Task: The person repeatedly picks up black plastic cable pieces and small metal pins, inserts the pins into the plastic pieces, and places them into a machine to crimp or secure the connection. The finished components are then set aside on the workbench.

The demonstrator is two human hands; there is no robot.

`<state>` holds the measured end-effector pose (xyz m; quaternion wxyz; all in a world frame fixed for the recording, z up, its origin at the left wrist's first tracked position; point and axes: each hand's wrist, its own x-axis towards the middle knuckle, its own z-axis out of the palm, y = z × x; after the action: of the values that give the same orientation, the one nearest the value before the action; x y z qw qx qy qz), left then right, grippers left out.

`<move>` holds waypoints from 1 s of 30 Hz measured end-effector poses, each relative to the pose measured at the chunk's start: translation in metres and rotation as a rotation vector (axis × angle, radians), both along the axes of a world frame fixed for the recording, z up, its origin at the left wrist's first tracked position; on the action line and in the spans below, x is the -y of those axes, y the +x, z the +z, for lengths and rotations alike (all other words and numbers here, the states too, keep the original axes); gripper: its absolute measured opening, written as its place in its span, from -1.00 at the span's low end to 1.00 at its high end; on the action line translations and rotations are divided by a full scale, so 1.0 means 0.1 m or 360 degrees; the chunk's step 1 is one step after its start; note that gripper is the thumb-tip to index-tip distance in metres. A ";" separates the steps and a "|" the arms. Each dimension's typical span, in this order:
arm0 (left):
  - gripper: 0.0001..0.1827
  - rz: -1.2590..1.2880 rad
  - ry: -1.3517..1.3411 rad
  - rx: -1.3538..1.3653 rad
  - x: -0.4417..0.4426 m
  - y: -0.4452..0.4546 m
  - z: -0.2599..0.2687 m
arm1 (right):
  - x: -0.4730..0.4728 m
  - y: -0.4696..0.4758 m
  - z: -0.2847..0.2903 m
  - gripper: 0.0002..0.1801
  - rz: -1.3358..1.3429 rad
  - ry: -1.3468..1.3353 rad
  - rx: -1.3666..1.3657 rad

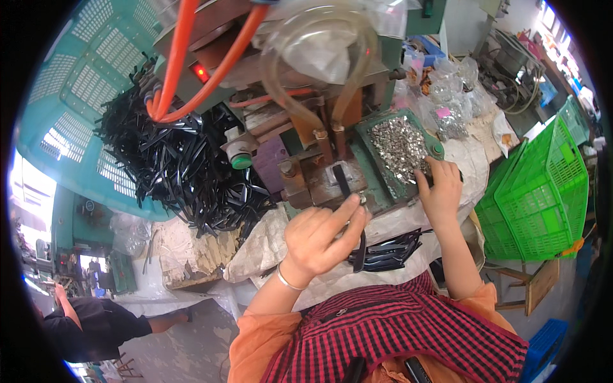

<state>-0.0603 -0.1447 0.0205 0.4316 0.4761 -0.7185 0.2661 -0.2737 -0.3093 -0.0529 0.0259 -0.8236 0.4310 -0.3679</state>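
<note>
My left hand (pixel 323 237) pinches a narrow black plastic strip (pixel 341 179), which looks like a spectacle temple. The strip's far end lies over a pale metal fixture (pixel 346 173) on the machine's bed. Part of it is hidden by my fingers. My right hand (pixel 441 189) reaches to the right edge of a green tray (pixel 376 158), thumb and forefinger at a heap of small shiny metal parts (pixel 400 146). Whether a part is between those fingers I cannot tell. Below my left hand, a small bunch of black strips (pixel 390 251) lies on white woven cloth.
Left of the machine, black strips (pixel 177 163) spill from a tipped teal basket (pixel 91 72). Orange hoses (pixel 230 62) and a clear tube (pixel 273 62) hang above. A green-capped button (pixel 241 160) stands left of the fixture. Green crates (pixel 536 196) stand right; another person (pixel 91 325) is lower left.
</note>
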 end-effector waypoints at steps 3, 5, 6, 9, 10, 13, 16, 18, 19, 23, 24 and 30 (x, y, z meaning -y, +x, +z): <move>-0.79 -0.0011 -0.0043 0.0044 0.07 0.03 -0.03 | 0.23 0.16 -0.07 -0.86 0.0124 -0.0092 0.0242; -0.80 -0.0022 -0.0051 0.0072 0.08 0.05 -0.04 | 0.29 0.28 0.08 -0.88 0.0165 -0.0074 0.0285; -0.80 -0.0023 -0.0055 0.0078 0.09 0.06 -0.03 | 0.34 0.33 0.13 -0.90 0.0156 -0.0067 0.0327; -0.75 -0.0016 -0.0023 0.0049 0.06 0.03 -0.04 | 0.38 0.37 0.02 -0.89 0.0073 -0.0008 0.0240; -0.72 -0.0016 -0.0011 0.0024 0.06 0.02 -0.05 | 0.34 0.39 -0.01 -0.86 0.0161 -0.0147 0.0223; -0.74 -0.0018 -0.0002 0.0048 0.09 0.05 -0.06 | 0.35 0.55 0.04 -0.83 0.0568 -0.0416 -0.0002; -0.71 -0.0045 0.0048 -0.0050 0.04 0.02 -0.07 | 0.52 0.57 0.03 -0.81 0.0607 -0.0352 -0.0256; -0.69 0.0023 0.0141 -0.0140 -0.05 -0.04 -0.07 | 0.56 0.56 0.12 -0.85 0.0621 -0.0335 -0.0135; -0.67 0.0037 0.0136 -0.0253 -0.10 -0.07 -0.12 | 0.53 0.56 0.13 -0.89 0.0575 -0.0215 0.0034; -0.65 0.0383 0.0153 -0.0357 -0.59 0.03 -0.43 | 0.46 0.31 -0.10 -0.83 0.0302 0.0285 0.0568; -0.66 0.0583 0.0155 -0.0317 -0.74 0.15 -0.48 | 0.37 0.29 -0.02 -0.82 0.0303 0.0527 0.0714; -0.84 0.1274 0.0140 -0.0895 -0.96 0.94 -0.02 | 0.44 0.32 -0.02 -0.80 0.0403 0.1016 0.1079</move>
<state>0.0341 -0.0490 0.0188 0.4521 0.7861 -0.3453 0.2416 -0.2422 -0.3534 -0.0546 0.4612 -0.6541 0.3860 -0.4588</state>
